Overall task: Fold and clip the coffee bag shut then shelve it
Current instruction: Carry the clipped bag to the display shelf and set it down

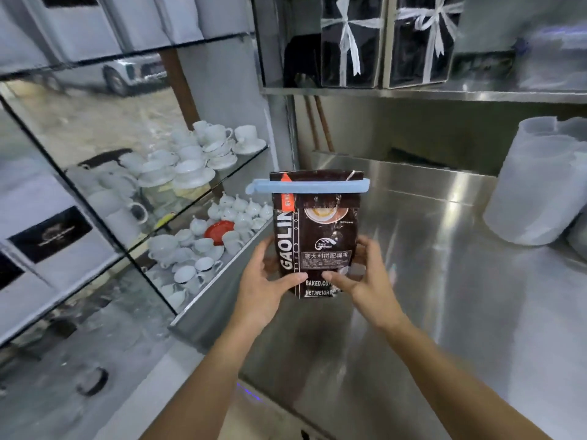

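Thumbs pressed flat on the front of the coffee bag (317, 236), low on its printed face, remaining fingers wrapped round behind and out of sight. Left hand (266, 281) closed on the lower left edge, right hand (365, 277) closed on the lower right edge, both gripping the bag, bare forearms reaching in from below. Bag held upright in the air above the steel counter (444, 281), near its left edge, apparently touching nothing but the hands. Top already folded over and pinched under a long pale blue clip (309, 186) running across the full width and sticking out past both sides. Fold and clip apparently finished; shelving left to do.

For a clean placement: keep the bag level and upright, grip low as now so the clip stays free, lift without squeezing the middle, set the flat base down fully before letting go, avoid knocking the clip ends on any shelf edge.

Bag: dark glossy film, slightly creased, rectangular, white lettering and a cup picture. Clip: smooth matte plastic, thin bar. Counter: brushed metal, streaked with glare. To the left, glass shelves (203, 198) carrying stacked white cups (197, 160), glazed and rounded, plus one red saucer (219, 230). Above, a metal shelf (413, 93) with dark boxes tied in white ribbon (349, 39). At the counter's right edge, a frosted translucent stack, perhaps plastic cups (540, 185).
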A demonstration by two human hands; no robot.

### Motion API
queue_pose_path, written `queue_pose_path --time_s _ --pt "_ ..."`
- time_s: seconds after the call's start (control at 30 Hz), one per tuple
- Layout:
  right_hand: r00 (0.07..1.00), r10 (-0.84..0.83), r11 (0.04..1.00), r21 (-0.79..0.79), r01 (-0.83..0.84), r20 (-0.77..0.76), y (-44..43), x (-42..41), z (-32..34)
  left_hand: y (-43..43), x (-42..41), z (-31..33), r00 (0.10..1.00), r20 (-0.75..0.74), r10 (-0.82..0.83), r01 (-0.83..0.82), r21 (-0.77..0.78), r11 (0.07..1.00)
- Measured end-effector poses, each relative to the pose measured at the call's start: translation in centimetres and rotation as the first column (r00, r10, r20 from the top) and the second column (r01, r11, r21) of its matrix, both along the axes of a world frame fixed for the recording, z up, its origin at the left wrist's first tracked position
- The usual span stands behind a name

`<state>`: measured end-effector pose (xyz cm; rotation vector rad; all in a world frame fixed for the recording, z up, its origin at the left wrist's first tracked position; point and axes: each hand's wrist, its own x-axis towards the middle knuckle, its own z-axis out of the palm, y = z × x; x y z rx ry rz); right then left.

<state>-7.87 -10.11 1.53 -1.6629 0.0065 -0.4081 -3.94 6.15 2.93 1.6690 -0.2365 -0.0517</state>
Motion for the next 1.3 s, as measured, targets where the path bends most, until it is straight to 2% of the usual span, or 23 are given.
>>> queue_pose_path --time_s 0.23,0.5,0.67,0.8,0.97,1.17,1.3 --pt "0.97 0.232 0.973 -0.017 -0.232 0.073 9.6 -1.0 3.4 9.9 -5.7 3.8 0.971 0.043 0.235 -0.228 -0.128 0.965" --pt "0.881 0.452 0.891 -0.106 -0.441 0.139 26.5 -6.2 8.0 25.4 -15.9 7.9 0.87 0.131 0.474 -0.449 -0.184 0.874" --pt "0.784 0.593 0.805 -0.115 -0.582 0.185 39.9 -11.8 10.7 37.6 -24.3 10.4 0.761 0.188 0.621 -0.598 -0.168 0.784" --pt "0.69 0.694 0.716 -0.1 -0.69 0.206 49.9 -16.7 12.7 46.3 -30.9 12.6 0.638 0.179 0.749 -0.731 -0.169 0.662" --pt "0.529 0.824 0.557 -0.118 -0.822 0.204 59.7 -21.8 15.0 53.9 -38.3 14.8 0.496 0.221 0.84 -0.827 -0.174 0.534" --pt "0.353 0.902 0.387 -0.103 -0.916 0.249 68.6 -25.0 17.2 60.9 -43.3 16.3 0.33 0.282 0.901 -0.91 -0.157 0.383" --pt "0.298 0.909 0.339 -0.101 -0.935 0.291 73.6 -24.9 19.1 65.2 -43.6 18.1 0.255 0.323 0.912 -0.934 -0.162 0.318"
